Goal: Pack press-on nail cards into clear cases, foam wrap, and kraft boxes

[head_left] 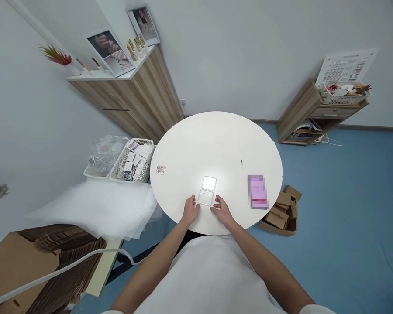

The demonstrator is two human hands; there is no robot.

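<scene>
A clear plastic box (206, 198) lies open on the white round table (216, 139), its hinged lid (209, 183) laid back on the far side. Its inside looks bare. On the near left of the box rests my left hand (190, 211), thumb and fingers apart and slightly curled. Opposite it, my right hand (222, 211) is at the box's right side with its fingers spread. Both hands are very close to the box; whether the fingertips touch it I cannot tell. Neither hand holds anything visible.
A small card with reddish nail shapes (160, 169) lies at the table's left. A blurred pink item (258, 192) is at the right. Beside the table stand a white basket of packets (134, 161), white plastic sheets (108, 205), and cardboard boxes (281, 211) on the floor.
</scene>
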